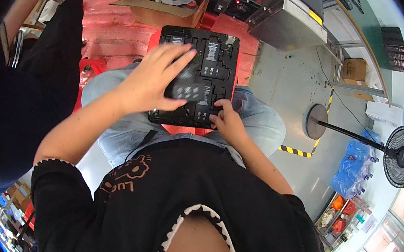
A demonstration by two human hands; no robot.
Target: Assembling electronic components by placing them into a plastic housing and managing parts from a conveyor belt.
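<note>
A black moulded tray (225, 86) lies across my lap, its pockets holding several flat black batteries (212, 53) with pale printed labels. Over the tray's left half is my left hand (155, 79), its thumb and fingers spanning a flat black battery (186, 93) whose printed marks are smeared by motion. My right hand (229, 124) is curled over the tray's lower right side. Its fingertips touch down beside the right edge of another battery (202, 111) in the lower pockets. My left hand hides part of the tray's left side.
Beyond the tray, an open cardboard box (167, 14) with clear plastic bags stands on pink wrapping. A metal-cased machine (289, 24) is at the back right. To the right, a black fan (402, 151) stands on a round base. Another person's dark-clothed leg (55, 46) is close at left.
</note>
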